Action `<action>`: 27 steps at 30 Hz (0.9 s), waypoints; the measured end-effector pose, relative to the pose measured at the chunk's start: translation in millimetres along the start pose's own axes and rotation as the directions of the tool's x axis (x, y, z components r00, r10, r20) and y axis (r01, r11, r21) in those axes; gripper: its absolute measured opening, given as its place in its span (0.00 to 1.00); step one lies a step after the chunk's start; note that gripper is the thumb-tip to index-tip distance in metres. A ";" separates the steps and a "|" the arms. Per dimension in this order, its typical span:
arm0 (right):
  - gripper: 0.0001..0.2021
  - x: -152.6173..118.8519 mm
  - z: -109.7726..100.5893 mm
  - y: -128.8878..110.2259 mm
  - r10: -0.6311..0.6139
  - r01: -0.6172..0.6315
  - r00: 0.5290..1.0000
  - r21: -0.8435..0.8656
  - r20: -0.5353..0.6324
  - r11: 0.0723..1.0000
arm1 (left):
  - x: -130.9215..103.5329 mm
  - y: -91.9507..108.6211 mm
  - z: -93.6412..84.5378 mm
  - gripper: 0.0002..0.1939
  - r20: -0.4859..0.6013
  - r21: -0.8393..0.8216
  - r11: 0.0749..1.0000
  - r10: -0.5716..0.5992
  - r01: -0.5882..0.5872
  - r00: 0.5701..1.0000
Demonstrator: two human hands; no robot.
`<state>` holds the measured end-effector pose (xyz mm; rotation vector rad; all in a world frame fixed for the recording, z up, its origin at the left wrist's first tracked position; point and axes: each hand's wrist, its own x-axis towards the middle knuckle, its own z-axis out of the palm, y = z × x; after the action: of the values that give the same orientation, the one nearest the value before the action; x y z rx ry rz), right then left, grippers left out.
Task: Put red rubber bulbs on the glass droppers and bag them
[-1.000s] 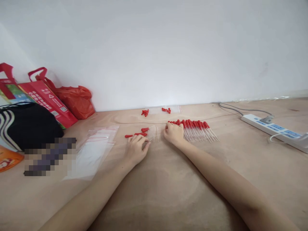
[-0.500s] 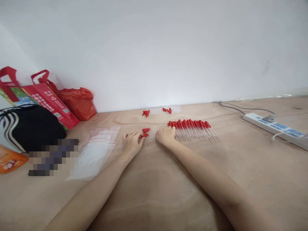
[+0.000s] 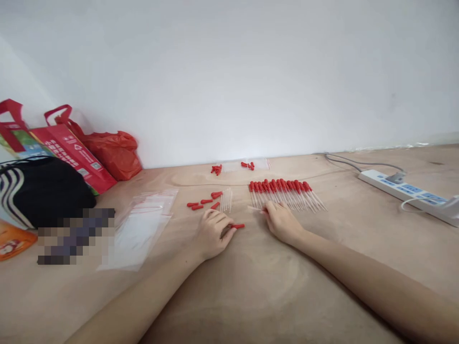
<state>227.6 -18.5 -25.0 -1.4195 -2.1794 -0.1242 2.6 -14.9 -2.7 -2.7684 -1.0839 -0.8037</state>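
Red cap point(image 3: 238, 226) pinched by left hand point(image 3: 214, 235), clear tube point(image 3: 255, 209) by right hand point(image 3: 283, 223). Red-topped tubes point(image 3: 274, 185) could be knocked crooked by right hand, so near.

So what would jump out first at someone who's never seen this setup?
Probably the neat row of red-bulbed droppers, lined up side by side just right of centre on the wooden surface. In front of it, the right hand holds a thin clear tube, while the left hand pinches a loose red bulb. Then the bright red plastic bag against the pale wall, far left.
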 end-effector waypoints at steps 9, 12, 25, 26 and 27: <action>0.12 -24.3 -10.4 11.2 -0.203 0.208 0.978 0.100 -0.055 0.973 | 3.5 7.4 10.6 0.10 0.013 0.004 0.997 -0.072 0.072 0.997; 0.10 -19.9 -9.8 2.6 -0.220 0.224 0.974 0.105 -0.054 0.969 | 4.4 6.8 13.0 0.08 -0.009 -0.013 1.000 -0.022 0.022 1.000; 0.09 -20.0 -11.1 -0.6 -0.250 0.256 0.966 0.134 -0.059 0.957 | 3.3 17.2 11.3 0.09 0.012 -0.098 0.994 -0.049 0.049 0.999; 0.09 -19.9 -10.9 -0.8 -0.250 0.256 0.966 0.134 -0.058 0.957 | 3.3 17.7 10.7 0.09 0.013 -0.098 0.994 -0.042 0.043 0.999; 0.08 -19.9 -10.8 -0.9 -0.250 0.255 0.967 0.136 -0.057 0.957 | 3.4 18.3 10.2 0.09 0.013 -0.098 0.995 -0.035 0.036 0.999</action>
<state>237.0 -39.1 -25.1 -1.0487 -2.2802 -0.0845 21.1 -24.1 -7.5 -2.8448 -1.1290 -0.8692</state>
